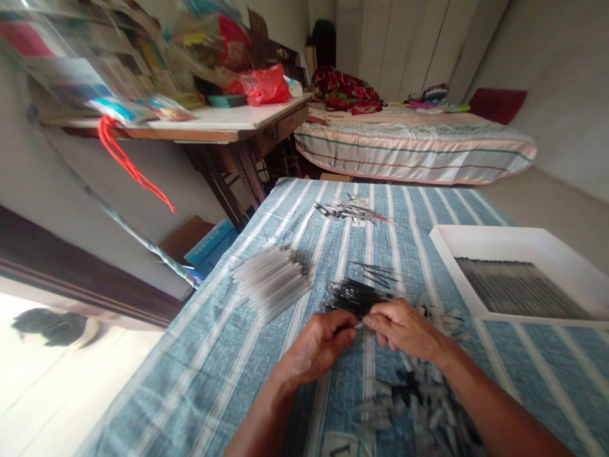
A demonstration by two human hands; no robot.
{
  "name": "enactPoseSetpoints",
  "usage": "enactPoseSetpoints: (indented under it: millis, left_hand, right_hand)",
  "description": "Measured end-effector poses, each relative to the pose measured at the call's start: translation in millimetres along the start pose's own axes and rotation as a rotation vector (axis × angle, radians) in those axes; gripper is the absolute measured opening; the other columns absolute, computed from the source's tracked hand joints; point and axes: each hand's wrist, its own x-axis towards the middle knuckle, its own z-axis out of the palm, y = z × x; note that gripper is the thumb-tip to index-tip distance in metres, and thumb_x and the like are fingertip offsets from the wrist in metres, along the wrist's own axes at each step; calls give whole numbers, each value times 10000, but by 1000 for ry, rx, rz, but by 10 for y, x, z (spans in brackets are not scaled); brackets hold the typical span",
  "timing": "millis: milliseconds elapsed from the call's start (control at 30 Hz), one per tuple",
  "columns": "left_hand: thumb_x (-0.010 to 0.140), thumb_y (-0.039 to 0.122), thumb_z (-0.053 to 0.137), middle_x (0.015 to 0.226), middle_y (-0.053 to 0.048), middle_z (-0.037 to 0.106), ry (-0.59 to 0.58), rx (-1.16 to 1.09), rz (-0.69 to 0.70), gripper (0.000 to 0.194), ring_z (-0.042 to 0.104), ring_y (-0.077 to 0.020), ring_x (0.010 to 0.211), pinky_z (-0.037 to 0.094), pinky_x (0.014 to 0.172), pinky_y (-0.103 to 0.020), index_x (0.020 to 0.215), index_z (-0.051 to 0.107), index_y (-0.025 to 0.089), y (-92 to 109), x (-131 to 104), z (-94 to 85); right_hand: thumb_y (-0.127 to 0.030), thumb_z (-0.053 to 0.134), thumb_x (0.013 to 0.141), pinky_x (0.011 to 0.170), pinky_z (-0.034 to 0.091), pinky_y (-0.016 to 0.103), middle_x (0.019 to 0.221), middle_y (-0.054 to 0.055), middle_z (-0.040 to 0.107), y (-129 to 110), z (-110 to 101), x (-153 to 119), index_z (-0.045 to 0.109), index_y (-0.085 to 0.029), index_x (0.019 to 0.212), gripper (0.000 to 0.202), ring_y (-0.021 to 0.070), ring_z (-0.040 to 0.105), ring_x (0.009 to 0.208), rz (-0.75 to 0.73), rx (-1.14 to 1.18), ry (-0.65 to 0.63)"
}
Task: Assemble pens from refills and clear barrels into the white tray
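Observation:
Near the middle of the cloth, my left hand [323,339] and my right hand [399,327] meet, both closed in a pinch. Between their fingertips shows a small pale bit of a slim piece [360,324]; the fingers cover the rest, so its kind is unclear. Just beyond the fingers lies a heap of thin black sticks [356,294], with a few loose dark sticks [375,274] behind it. To the left is a stack of pale slim tubes [273,279]. Small grey and black pieces [423,406] are scattered beside and under my right forearm, blurred.
A white tray [451,266] at the right holds a row of dark slim sticks [518,289]. Farther back on the striped cloth [228,362] sits a small pile of thin pieces [352,211]. A cluttered side table [209,130] stands left, a bed [409,149] behind.

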Motion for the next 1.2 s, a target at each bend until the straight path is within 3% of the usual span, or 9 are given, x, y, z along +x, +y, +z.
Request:
enactPoseSetpoints:
  millis: [100, 233, 333, 500, 600, 733, 900, 1200]
  left_hand:
    - [851, 257, 482, 679, 19, 537, 6, -3, 2, 196, 466, -116, 623, 367, 573, -214, 851, 647, 150, 11, 2, -2]
    - [851, 255, 483, 682, 16, 544, 17, -2, 10, 196, 476, -121, 638, 377, 589, -217, 846, 645, 145, 23, 5, 5]
    - [853, 250, 479, 694, 12, 554, 16, 5, 9, 203, 477, -121, 644, 376, 592, -218, 859, 652, 143, 25, 5, 12]
    - [846, 231, 487, 698, 9, 570, 16, 0, 21, 191, 479, -119, 636, 377, 591, -217, 851, 654, 137, 22, 8, 13]
    - [848, 239, 493, 693, 13, 574, 29, 24, 19, 186, 491, -120, 636, 376, 590, -217, 848, 653, 145, 12, 11, 17]
    - [854, 222, 489, 734, -3, 606, 44, 58, 34, 186, 530, -131, 682, 394, 633, -226, 855, 653, 134, -5, 16, 31]
    - [831, 194, 524, 724, -6, 620, 82, 109, 44, 144, 560, -134, 684, 399, 627, -223, 830, 656, 135, -10, 29, 43]
    - [804, 183, 561, 763, -32, 632, 155, 178, 119, 99, 570, -160, 733, 416, 662, -257, 806, 656, 158, 6, 25, 45]
  right_hand:
    - [-401, 582, 816, 396, 355, 176, 520, -43, 557, -16, 1, 1, 598, -177, 713, 246, 76, 486, 406, -2, 41, 14]
    - [-440, 506, 860, 383, 337, 180, 454, -44, 517, -9, 10, 4, 564, -168, 608, 375, 70, 460, 368, 28, 13, -4]
    - [-416, 574, 821, 394, 360, 172, 520, -45, 555, 6, 19, 6, 606, -173, 744, 256, 77, 494, 414, -4, 69, 7]
    - [-439, 483, 873, 383, 335, 174, 459, -38, 525, -13, 7, 4, 556, -173, 604, 385, 71, 460, 384, 4, -14, 34]
    - [-387, 537, 846, 410, 350, 173, 502, -42, 545, -40, -3, 0, 572, -177, 668, 277, 77, 489, 423, -18, -32, 36]
    - [-403, 472, 879, 401, 342, 180, 470, -41, 517, -62, -5, -5, 508, -182, 595, 362, 74, 463, 389, 17, -28, 29]
    - [-323, 546, 833, 403, 348, 170, 510, -49, 537, -46, 4, -2, 540, -185, 693, 197, 73, 477, 407, 7, 23, 24]
    - [-326, 513, 839, 380, 341, 160, 495, -50, 555, -55, -14, 17, 521, -180, 670, 223, 64, 475, 372, 78, 102, 14]
